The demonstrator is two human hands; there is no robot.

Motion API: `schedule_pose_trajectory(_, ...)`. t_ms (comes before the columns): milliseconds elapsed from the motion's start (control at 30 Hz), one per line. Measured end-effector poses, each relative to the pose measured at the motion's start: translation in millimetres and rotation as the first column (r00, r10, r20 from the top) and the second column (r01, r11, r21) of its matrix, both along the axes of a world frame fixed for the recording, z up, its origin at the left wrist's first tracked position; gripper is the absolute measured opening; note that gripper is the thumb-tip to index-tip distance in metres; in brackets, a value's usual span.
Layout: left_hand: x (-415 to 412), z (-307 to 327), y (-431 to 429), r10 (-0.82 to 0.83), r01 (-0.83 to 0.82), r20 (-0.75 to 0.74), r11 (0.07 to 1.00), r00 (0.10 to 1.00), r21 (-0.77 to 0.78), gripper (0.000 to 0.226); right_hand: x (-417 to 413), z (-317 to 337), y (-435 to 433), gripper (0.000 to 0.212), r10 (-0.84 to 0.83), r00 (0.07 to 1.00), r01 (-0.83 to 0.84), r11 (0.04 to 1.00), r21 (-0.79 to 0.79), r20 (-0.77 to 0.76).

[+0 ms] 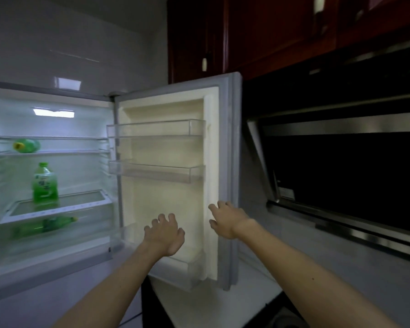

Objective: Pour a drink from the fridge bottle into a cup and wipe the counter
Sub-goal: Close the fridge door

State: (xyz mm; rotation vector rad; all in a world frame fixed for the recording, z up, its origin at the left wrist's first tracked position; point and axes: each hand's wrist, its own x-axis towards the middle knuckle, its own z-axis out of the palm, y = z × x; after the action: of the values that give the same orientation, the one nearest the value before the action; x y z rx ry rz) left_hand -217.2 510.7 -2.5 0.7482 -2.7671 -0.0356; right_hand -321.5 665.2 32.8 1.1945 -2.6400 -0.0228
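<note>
Bottle (44, 183), green with a green cap, stands upright inside the open fridge (50, 129), near the front edge of the middle glass shelf (57, 205). Its label is blurred and cannot be read. A second green bottle (27, 146) with a yellow cap lies on its side on the upper shelf, cap toward the viewer. A third green bottle (48, 226) lies on its side below the middle shelf, cap pointing right.

Fridge door (175, 181) is swung wide open to the right. Two clear door racks (156, 129) show in its upper half and a third at its bottom edge; nothing is seen in them.

Left hand (165, 235) is held in front of the lower part of the door's inner face, fingers spread and bent, grasping nothing. Right hand (226, 220) is at the door's outer edge, fingers loose and parted; contact with the edge cannot be confirmed, and it holds nothing. Both forearms are bare.

Tabletop (246, 287), pale, runs beneath the door's lower corner. A dark range hood (341, 176) with a steel rim hangs to the right, under dark red wall cabinets (258, 31).
</note>
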Motion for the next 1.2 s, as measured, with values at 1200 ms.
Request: schedule_pose_trajectory(1200, -124.0, 44.9, 90.5, -0.236, 0.206, -0.413, 0.972, 0.88, -0.116, 0.064, -136.4, 111.7, 8.5, 0.062, 0.177, 0.979, -0.196, 0.717, -0.669, -0.097)
